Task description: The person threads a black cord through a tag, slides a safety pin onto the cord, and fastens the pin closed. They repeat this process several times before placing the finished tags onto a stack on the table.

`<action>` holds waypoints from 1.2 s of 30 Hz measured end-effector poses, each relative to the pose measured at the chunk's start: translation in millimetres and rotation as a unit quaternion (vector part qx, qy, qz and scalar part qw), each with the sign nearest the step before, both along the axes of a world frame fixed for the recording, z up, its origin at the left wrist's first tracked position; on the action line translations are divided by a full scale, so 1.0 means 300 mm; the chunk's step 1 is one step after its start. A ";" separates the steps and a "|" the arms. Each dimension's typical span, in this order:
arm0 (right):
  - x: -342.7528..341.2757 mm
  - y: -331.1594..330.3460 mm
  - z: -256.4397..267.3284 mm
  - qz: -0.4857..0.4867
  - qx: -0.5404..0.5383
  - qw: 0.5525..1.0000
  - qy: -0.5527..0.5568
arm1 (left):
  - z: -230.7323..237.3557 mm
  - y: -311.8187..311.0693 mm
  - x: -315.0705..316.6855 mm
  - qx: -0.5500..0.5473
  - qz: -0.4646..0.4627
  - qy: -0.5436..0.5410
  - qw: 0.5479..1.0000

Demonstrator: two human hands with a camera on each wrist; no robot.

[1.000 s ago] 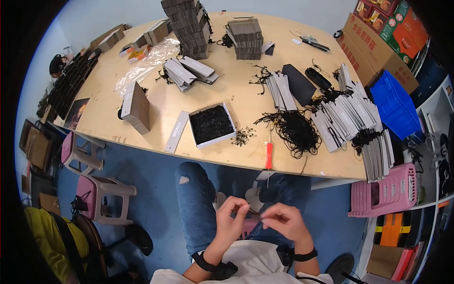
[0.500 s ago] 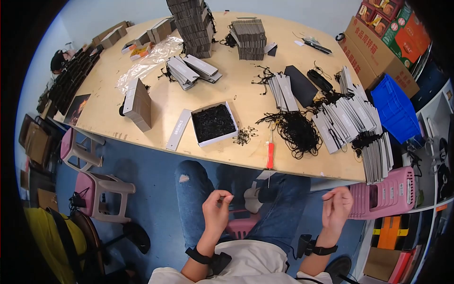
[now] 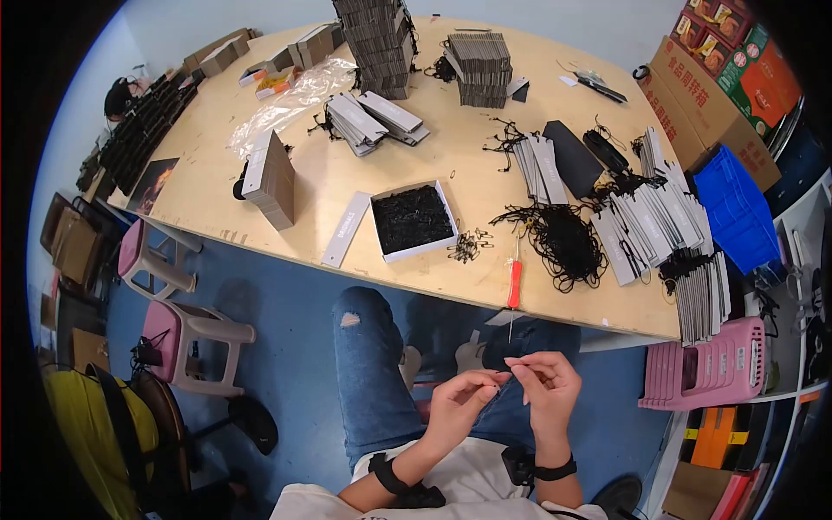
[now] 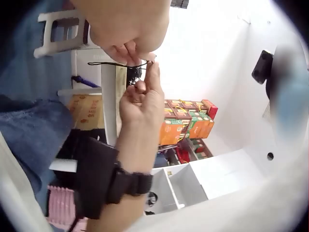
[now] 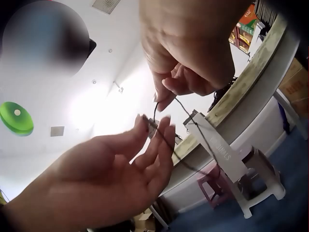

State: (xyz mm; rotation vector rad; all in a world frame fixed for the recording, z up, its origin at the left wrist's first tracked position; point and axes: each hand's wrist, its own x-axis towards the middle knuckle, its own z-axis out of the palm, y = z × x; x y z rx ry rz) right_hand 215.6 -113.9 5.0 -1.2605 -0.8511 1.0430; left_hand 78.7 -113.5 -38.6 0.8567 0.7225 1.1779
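My left hand (image 3: 458, 407) and right hand (image 3: 551, 394) meet fingertip to fingertip above my lap, in front of the table edge. Between them runs a thin black cord loop (image 5: 208, 137), pinched by thumb and finger on both sides. In the right wrist view the loop hangs down from the fingers. A small metallic piece (image 5: 152, 126) shows at my left fingertips, its kind hard to tell. The cord (image 4: 107, 63) also stretches out sideways in the left wrist view. On the table, a white box (image 3: 457, 228) holds small black pieces, with loose wire pins (image 3: 470, 246) beside it.
A red-handled tool (image 3: 515, 284) with a thin shaft juts over the table edge. Right of it lie a tangle of black cords (image 3: 565, 247) and stacks of grey tags (image 3: 648, 218). One grey tag (image 3: 346, 230) lies left of the box. Pink stools (image 3: 191, 321) stand at left.
Half a second ago my right hand was far out to the right, apart from the left. It has come back in, and both hands now meet at the cord.
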 end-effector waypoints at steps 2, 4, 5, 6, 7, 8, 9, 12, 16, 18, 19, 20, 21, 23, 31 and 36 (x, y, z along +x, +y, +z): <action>-0.017 -0.010 -0.009 -0.008 0.020 1.000 -0.010 | -0.001 -0.003 0.004 -0.049 -0.030 -0.050 0.997; -0.028 -0.016 -0.012 -0.003 0.022 0.999 -0.029 | -0.027 -0.010 0.010 -0.089 -0.015 -0.074 0.993; -0.033 -0.018 -0.012 -0.003 0.022 0.999 -0.029 | -0.031 -0.011 0.012 -0.089 -0.015 -0.075 0.993; -0.039 -0.021 -0.011 0.001 0.036 0.999 -0.036 | -0.034 -0.011 0.013 -0.090 0.003 -0.073 0.993; -0.042 -0.024 -0.011 0.004 0.049 0.998 -0.044 | -0.035 -0.011 0.013 -0.090 0.020 -0.072 0.993; -0.038 -0.030 -0.016 0.004 0.049 0.998 -0.044 | -0.034 -0.011 0.012 -0.091 0.020 -0.072 0.993; -0.029 -0.038 -0.023 0.009 0.048 0.997 -0.065 | -0.030 -0.011 0.010 -0.089 0.034 -0.059 0.994; -0.013 -0.043 -0.028 0.018 0.060 0.993 -0.103 | -0.017 -0.006 0.006 -0.065 0.053 -0.047 0.995; -0.003 -0.055 -0.043 0.035 0.094 0.982 -0.162 | -0.009 0.002 0.002 -0.013 0.052 -0.057 0.997; -0.011 -0.055 -0.034 0.012 0.083 0.983 -0.161 | -0.009 -0.002 0.007 -0.002 0.050 -0.056 0.997; -0.017 -0.054 -0.031 -0.011 0.072 0.985 -0.159 | -0.010 -0.003 0.008 0.009 0.049 -0.054 0.997; -0.020 -0.055 -0.032 -0.012 0.072 0.985 -0.158 | -0.013 -0.005 0.009 0.009 0.048 -0.054 0.997; -0.022 -0.056 -0.033 -0.014 0.075 0.984 -0.160 | -0.019 -0.007 0.012 0.009 0.049 -0.055 0.997; -0.027 -0.056 -0.036 -0.015 0.078 0.984 -0.162 | -0.018 -0.007 0.014 0.010 0.050 -0.055 0.997; -0.062 -0.058 -0.056 -0.100 0.133 0.978 -0.129 | -0.019 -0.015 0.022 -0.081 0.016 -0.077 0.994; -0.073 -0.065 -0.088 -0.071 0.148 0.967 -0.195 | -0.038 -0.026 0.028 -0.125 0.028 -0.105 0.986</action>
